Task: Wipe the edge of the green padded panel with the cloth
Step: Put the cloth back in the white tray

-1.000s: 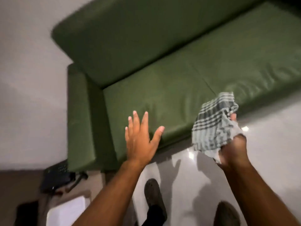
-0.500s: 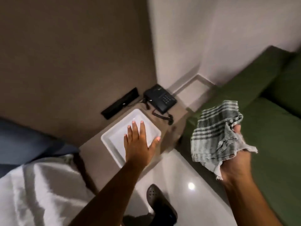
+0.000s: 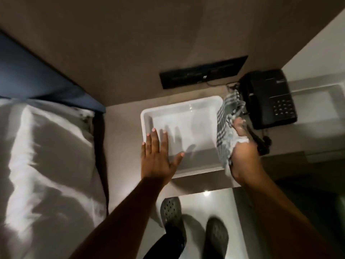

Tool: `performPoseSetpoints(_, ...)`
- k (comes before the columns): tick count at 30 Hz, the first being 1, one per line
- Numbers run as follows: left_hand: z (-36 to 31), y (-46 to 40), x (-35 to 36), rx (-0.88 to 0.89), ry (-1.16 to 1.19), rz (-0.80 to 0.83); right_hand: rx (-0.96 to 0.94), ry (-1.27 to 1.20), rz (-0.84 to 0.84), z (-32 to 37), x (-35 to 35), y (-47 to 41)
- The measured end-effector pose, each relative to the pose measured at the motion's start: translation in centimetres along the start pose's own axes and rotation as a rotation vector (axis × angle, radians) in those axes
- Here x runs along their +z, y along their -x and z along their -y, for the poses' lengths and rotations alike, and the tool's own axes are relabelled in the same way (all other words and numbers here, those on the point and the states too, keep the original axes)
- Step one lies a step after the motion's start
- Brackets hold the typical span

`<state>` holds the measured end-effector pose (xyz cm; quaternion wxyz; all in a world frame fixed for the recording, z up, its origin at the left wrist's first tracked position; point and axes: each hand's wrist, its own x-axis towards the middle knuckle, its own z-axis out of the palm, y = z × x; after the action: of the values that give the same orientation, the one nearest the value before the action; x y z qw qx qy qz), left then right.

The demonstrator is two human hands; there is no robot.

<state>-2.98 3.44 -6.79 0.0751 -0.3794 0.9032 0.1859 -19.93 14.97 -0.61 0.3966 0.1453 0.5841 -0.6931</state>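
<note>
Two hands over a white tray: left hand spread flat and empty, right hand gripping the checked cloth.

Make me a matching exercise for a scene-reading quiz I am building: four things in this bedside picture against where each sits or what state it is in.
Things:
1. cloth
2. tray
3. telephone
4. left hand

Places or states:
A. open, fingers spread
B. bunched in the right hand
C. white, between the two hands
D. black, at the right, beyond the cloth

Pairs: 1-B, 2-C, 3-D, 4-A
</note>
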Motion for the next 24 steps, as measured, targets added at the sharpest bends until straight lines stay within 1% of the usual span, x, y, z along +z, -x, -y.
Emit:
performPoseSetpoints(1,0.7,-0.2,1.0,-0.004,0.007,-0.005,-0.031,0.074,0.013,-1.4,0.6,-1.7)
performPoseSetpoints(2,1.4,-0.4,2.0,-0.006,0.02,-0.009,-0.058,0.295,0.024,-2.6,1.4,-3.2)
performPoseSetpoints(3,1.9,-0.6,2.7,-0.014,0.032,-0.018,-0.104,0.635,0.021,-4.4,1.7,-4.9)
performPoseSetpoints(4,2.3,-0.7,3.2,-0.02,0.033,-0.04,-0.14,0.996,0.056,-6.3,1.8,-6.3)
performPoseSetpoints(5,2.5,-0.8,3.8,-0.024,0.017,-0.072,-0.193,1.285,0.091,-8.1,1.7,-7.4)
performPoseSetpoints(6,2.7,-0.8,4.3,-0.023,-0.014,-0.103,-0.228,1.484,0.136,-9.5,1.4,-8.4)
performPoseSetpoints(7,2.7,-0.9,4.7,-0.02,-0.047,-0.127,-0.25,1.594,0.186,-10.7,1.3,-9.1)
performPoseSetpoints(8,2.7,-0.9,5.0,-0.019,-0.068,-0.142,-0.268,1.667,0.205,-11.5,1.2,-9.3)
performPoseSetpoints(9,2.8,-0.9,5.1,-0.014,-0.083,-0.161,-0.309,1.689,0.203,-12.1,0.9,-9.3)
performPoseSetpoints(12,2.9,-1.0,5.5,-0.012,-0.111,-0.181,-0.584,1.721,0.124,-11.8,0.2,-9.0)
performPoseSetpoints(14,2.8,-1.0,5.5,-0.012,-0.131,-0.187,-0.688,1.78,0.175,-11.3,0.3,-9.8)
performPoseSetpoints(16,2.8,-1.1,5.6,-0.011,-0.133,-0.195,-0.727,1.871,0.297,-11.4,0.6,-11.2)
performPoseSetpoints(18,2.9,-1.1,5.7,-0.005,-0.137,-0.213,-0.731,1.954,0.377,-11.9,0.6,-12.2)
performPoseSetpoints(22,3.0,-1.1,5.9,0.014,-0.135,-0.258,-0.694,1.996,0.376,-12.0,0.8,-12.5)
performPoseSetpoints(24,3.0,-1.0,5.8,0.009,-0.128,-0.248,-0.639,1.94,0.421,-11.1,1.3,-12.4)
